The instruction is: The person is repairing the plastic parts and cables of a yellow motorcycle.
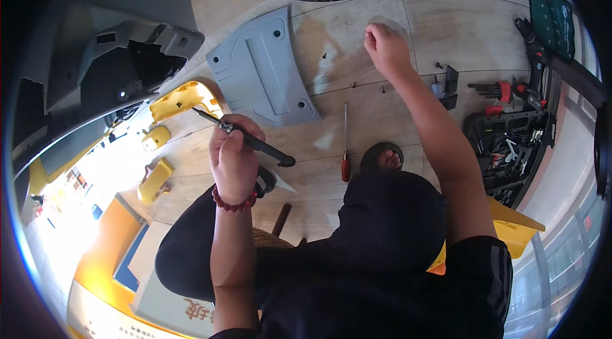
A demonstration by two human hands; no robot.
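left hand (234, 155) grips driver (262, 146); right hand (387, 51) (curled tight, contents unclear) has room past grey panel (264, 74) edge

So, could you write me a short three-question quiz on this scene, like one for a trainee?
1. Which hand holds the black-handled tool?
2. Fill in: the long screwdriver lying on the floor has a ___ handle.
3. The grey panel lies: (a) inside the toolbox; (b) on the floor; (c) on top of the wheel.

Key:
1. The left hand.
2. Red.
3. b.
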